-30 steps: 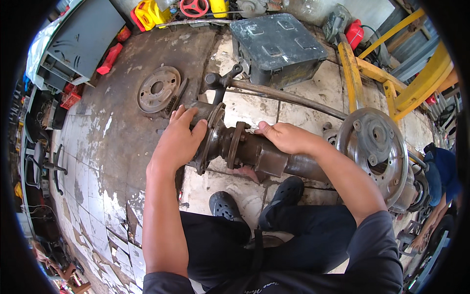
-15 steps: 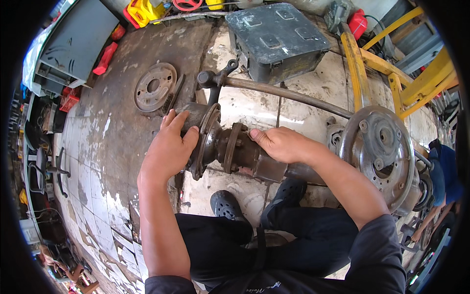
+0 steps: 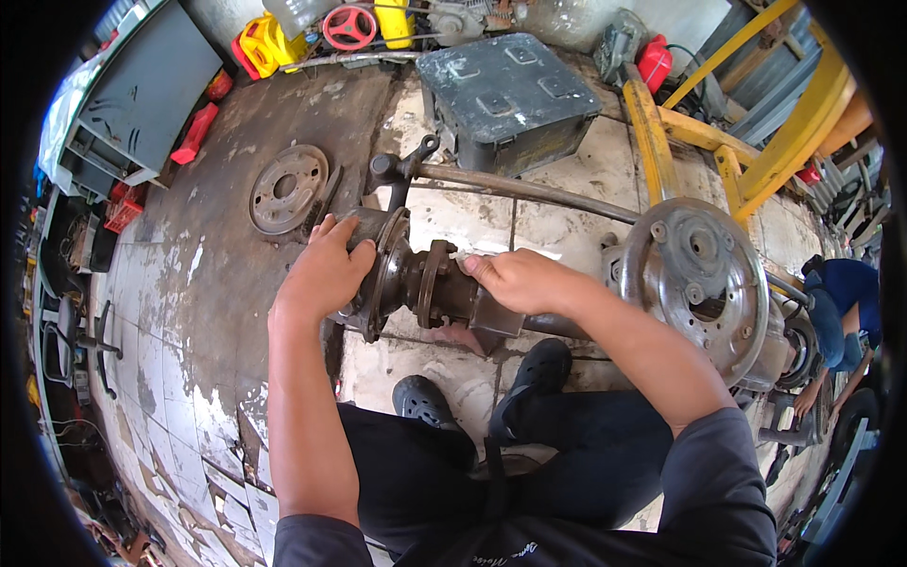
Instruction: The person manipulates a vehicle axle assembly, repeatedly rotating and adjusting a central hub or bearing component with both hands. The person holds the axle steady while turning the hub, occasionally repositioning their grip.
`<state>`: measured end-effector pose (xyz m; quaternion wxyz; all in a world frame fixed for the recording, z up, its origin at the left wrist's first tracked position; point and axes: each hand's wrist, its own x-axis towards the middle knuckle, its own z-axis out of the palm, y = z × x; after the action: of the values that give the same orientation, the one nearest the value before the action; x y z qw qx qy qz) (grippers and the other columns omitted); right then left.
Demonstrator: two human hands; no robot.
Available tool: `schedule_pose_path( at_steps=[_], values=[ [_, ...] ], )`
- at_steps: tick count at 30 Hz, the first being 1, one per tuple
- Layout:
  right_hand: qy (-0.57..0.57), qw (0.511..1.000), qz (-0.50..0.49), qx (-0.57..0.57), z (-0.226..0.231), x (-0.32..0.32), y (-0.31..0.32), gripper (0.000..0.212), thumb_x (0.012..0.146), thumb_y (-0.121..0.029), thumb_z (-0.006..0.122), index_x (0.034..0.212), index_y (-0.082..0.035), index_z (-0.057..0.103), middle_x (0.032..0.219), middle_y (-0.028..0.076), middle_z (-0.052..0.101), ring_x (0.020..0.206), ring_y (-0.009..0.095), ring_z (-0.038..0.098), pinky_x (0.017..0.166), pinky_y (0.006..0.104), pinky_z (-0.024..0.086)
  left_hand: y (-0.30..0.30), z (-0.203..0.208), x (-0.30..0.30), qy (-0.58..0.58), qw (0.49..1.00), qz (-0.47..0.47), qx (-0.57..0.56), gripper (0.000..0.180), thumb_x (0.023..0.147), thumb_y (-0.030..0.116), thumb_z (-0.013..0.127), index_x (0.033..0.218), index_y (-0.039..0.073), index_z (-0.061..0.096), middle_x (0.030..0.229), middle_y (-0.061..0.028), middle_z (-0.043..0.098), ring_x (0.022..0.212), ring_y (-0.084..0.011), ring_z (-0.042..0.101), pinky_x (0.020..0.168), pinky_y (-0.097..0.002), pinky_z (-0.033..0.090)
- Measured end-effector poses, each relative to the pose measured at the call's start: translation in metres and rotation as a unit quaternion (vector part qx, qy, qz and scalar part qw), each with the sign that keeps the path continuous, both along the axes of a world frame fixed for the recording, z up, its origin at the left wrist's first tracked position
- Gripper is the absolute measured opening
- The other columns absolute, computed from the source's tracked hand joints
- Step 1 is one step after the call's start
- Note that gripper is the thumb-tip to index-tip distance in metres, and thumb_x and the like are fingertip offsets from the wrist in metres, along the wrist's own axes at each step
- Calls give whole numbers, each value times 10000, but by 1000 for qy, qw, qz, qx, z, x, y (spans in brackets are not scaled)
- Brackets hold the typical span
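A greasy vehicle axle (image 3: 452, 291) lies across in front of me, above my feet. My left hand (image 3: 326, 267) is wrapped over the rounded housing at its left end, beside a large bolted flange (image 3: 387, 274). My right hand (image 3: 521, 281) grips the axle just right of a smaller flange (image 3: 435, 283), its thumb toward that flange and its other fingers mostly hidden. Beyond the axle runs a long steel rod (image 3: 529, 186), joined to an arm with a ball end at the left. A round metal hub plate (image 3: 746, 312) stands at the right end.
A loose round plate (image 3: 274, 203) lies on the stained floor at far left. Behind the rod sits a dark lidded box (image 3: 510, 94). A yellow frame (image 3: 652, 142) stands at the right. Another person (image 3: 841, 312) works low at the right edge.
The whole view has shifted slightly, and most of the scene appears farther left. Both my hands keep their places on the axle, which shows no clear turning.
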<state>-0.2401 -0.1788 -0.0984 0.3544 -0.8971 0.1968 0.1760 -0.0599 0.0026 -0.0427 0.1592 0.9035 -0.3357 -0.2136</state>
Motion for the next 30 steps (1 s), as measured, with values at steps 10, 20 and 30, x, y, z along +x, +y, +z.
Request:
schedule_pose_path(
  at_steps=[10, 20, 30],
  values=[
    [55, 998, 5, -35, 28, -8, 11, 797, 1020, -532, 186, 887, 80, 679, 953, 310, 656, 979, 461, 613, 907, 485, 464, 8, -10, 6, -2, 1000, -12, -11, 601, 930, 365, 463, 1430, 33, 429, 1528, -269, 270, 1447, -370, 228, 1167, -407, 240],
    [-12, 998, -34, -44, 10, -11, 15, 843, 1000, -596, 181, 801, 83, 640, 890, 308, 650, 945, 465, 617, 892, 484, 460, 10, -10, 5, -3, 1000, -14, -26, 597, 934, 378, 448, 1435, 53, 426, 1528, -266, 272, 1451, -365, 216, 1170, -403, 236],
    [17, 998, -31, -53, 7, -12, 11, 814, 1014, -553, 178, 905, 87, 669, 967, 316, 653, 1007, 463, 609, 930, 481, 458, 11, -10, 5, 5, 999, -23, -23, 594, 936, 379, 440, 1436, 59, 425, 1526, -264, 278, 1454, -371, 204, 1173, -408, 229]
  ],
)
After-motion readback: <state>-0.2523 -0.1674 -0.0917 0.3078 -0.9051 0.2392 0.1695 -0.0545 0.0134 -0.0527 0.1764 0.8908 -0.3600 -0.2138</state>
